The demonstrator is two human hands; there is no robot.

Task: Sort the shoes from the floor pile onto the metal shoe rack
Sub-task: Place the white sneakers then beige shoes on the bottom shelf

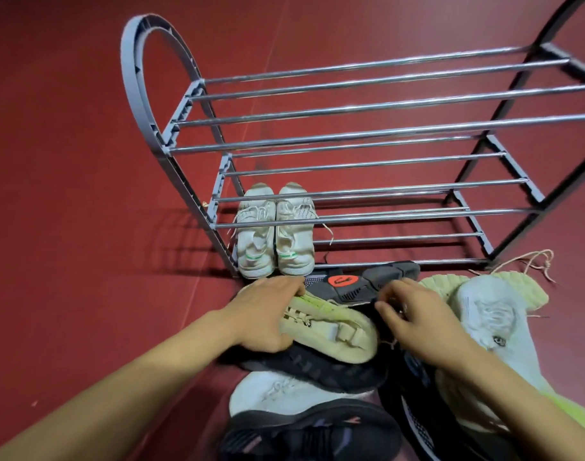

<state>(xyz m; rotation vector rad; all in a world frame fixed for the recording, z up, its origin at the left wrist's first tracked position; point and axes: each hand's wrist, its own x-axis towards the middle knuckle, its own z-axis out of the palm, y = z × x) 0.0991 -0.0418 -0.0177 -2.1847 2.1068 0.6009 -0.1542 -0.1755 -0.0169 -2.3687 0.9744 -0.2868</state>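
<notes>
A metal shoe rack (351, 108) with chrome bars and grey side frames stands on the red floor. A pair of white sneakers with green heel stripes (274, 231) sits side by side at the left end of its lowest tier. In front of the rack lies a pile of shoes. My left hand (268, 314) grips the toe end of a cream shoe with a yellow-green edge (331, 327). My right hand (421, 324) has its fingers curled on a dark shoe (389, 319) beside it. An overturned dark shoe with an orange sole logo (357, 282) lies just behind both hands.
More shoes fill the pile: a white sneaker (484, 324) and a pale cream one (444, 284) at right, a black shoe (317, 367), a white one (278, 390) and a black-purple one (304, 434) nearest me. The rack's upper tiers hold nothing.
</notes>
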